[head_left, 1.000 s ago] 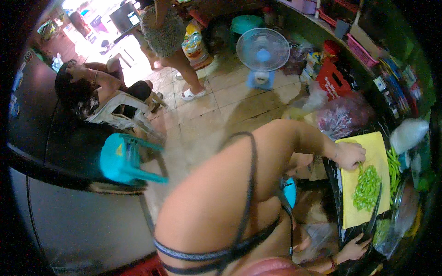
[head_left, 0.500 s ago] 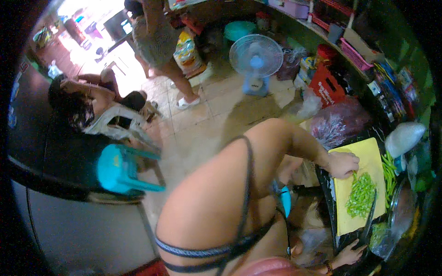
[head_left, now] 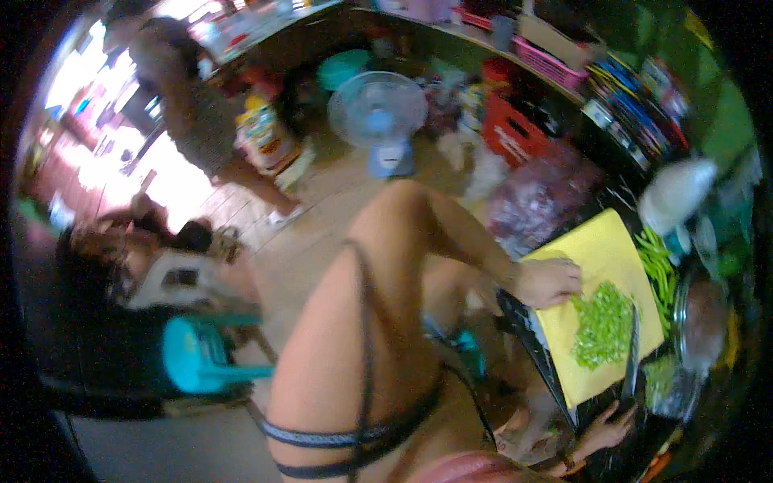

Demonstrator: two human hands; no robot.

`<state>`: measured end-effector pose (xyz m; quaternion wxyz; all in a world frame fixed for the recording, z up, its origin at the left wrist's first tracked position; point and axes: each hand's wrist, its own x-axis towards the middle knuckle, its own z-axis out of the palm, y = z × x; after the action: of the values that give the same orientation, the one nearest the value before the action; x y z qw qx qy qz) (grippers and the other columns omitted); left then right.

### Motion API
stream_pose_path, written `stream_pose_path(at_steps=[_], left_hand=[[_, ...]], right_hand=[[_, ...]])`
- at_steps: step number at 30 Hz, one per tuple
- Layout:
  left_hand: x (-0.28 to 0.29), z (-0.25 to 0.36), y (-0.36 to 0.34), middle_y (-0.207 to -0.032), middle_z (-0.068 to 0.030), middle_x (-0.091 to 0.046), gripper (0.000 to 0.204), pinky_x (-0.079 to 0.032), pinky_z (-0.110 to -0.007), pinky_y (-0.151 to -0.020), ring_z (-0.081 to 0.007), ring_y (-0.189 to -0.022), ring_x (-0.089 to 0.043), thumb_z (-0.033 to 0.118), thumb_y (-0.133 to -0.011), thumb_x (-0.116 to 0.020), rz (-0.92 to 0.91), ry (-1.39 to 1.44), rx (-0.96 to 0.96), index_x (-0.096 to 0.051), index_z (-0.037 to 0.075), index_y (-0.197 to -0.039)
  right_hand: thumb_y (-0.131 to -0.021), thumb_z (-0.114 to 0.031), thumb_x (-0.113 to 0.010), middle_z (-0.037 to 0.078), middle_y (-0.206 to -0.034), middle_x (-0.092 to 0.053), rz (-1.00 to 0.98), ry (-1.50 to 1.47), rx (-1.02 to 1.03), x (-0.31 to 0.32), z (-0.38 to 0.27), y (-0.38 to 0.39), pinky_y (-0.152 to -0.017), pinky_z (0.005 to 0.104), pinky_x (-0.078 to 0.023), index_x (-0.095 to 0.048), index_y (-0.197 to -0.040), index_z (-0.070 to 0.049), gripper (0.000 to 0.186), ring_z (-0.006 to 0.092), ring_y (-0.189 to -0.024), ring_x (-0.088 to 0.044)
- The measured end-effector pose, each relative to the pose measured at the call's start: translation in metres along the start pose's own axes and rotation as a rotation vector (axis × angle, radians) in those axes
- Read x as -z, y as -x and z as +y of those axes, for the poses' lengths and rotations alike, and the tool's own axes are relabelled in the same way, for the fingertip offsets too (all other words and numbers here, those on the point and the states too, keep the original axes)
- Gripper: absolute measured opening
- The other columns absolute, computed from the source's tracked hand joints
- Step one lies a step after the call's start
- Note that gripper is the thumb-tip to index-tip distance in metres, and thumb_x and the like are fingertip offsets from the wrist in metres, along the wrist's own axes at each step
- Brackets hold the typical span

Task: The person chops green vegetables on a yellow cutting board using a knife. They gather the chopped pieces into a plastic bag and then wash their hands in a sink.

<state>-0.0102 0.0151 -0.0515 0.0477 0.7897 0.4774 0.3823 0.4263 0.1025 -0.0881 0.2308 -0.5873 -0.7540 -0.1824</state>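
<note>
A yellow cutting board (head_left: 564, 245) lies on the black counter at the right, with a heap of chopped green vegetable (head_left: 604, 322) on it. My left hand (head_left: 547, 282) rests closed on the board's left part, fingertips on a small green piece at the heap's upper edge. Low at the board's near edge, my right hand (head_left: 608, 427) grips a knife (head_left: 633, 350), whose blade points up along the heap's right side. Long green pods (head_left: 659, 274) lie just beyond the board's right edge.
A standing person (head_left: 189, 121) and a seated person (head_left: 129, 249) are at the left, near a turquoise stool (head_left: 193, 354). A fan (head_left: 378, 113) stands on the tiled floor. A purple bag (head_left: 535, 201), red crate (head_left: 515, 133), white bag (head_left: 676, 193) and glass-lidded pot (head_left: 699, 322) surround the board.
The whole view has swung and blurred, with the board appearing further left. The standing person appears further left, upper body turned. My hands keep much the same places on the board and knife.
</note>
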Motion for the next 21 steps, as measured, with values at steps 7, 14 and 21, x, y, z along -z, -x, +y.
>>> stream_pose_path(at_steps=[7, 14, 21], left_hand=[[0.019, -0.007, 0.007, -0.113, -0.0126, -0.06, 0.024, -0.047, -0.046, -0.095, -0.0344, -0.109, -0.056, 0.017, -0.085, -0.061, -0.227, 0.13, -0.031, -0.063, 0.009, -0.109], [0.017, 0.013, 0.013, -0.128, -0.0093, -0.058, 0.039, -0.042, -0.046, -0.105, -0.0309, -0.122, -0.051, 0.02, -0.084, -0.061, -0.435, 0.359, 0.413, -0.063, 0.017, -0.123], [-0.002, -0.007, 0.041, -0.135, -0.0095, -0.055, 0.049, -0.043, -0.049, -0.107, -0.0327, -0.126, -0.051, 0.019, -0.086, -0.056, -0.528, 0.005, 0.098, -0.059, 0.021, -0.135]], right_hand=[[-0.098, -0.026, -0.062, 0.028, -0.129, -0.056, -0.089, -0.14, -0.073, 0.024, -0.019, 0.006, -0.102, 0.0497, -0.04, -0.05, -0.144, -0.005, 0.053, 0.0446, -0.118, -0.053], [-0.095, -0.024, -0.062, 0.025, -0.129, -0.054, -0.18, -0.117, -0.247, 0.056, -0.045, 0.011, -0.105, 0.0476, -0.036, -0.047, -0.146, -0.002, 0.057, 0.0409, -0.119, -0.049], [-0.093, -0.03, -0.064, 0.024, -0.127, -0.054, -0.259, -0.082, -0.284, 0.064, -0.048, 0.008, -0.106, 0.0497, -0.033, -0.047, -0.146, -0.003, 0.062, 0.0418, -0.118, -0.048]])
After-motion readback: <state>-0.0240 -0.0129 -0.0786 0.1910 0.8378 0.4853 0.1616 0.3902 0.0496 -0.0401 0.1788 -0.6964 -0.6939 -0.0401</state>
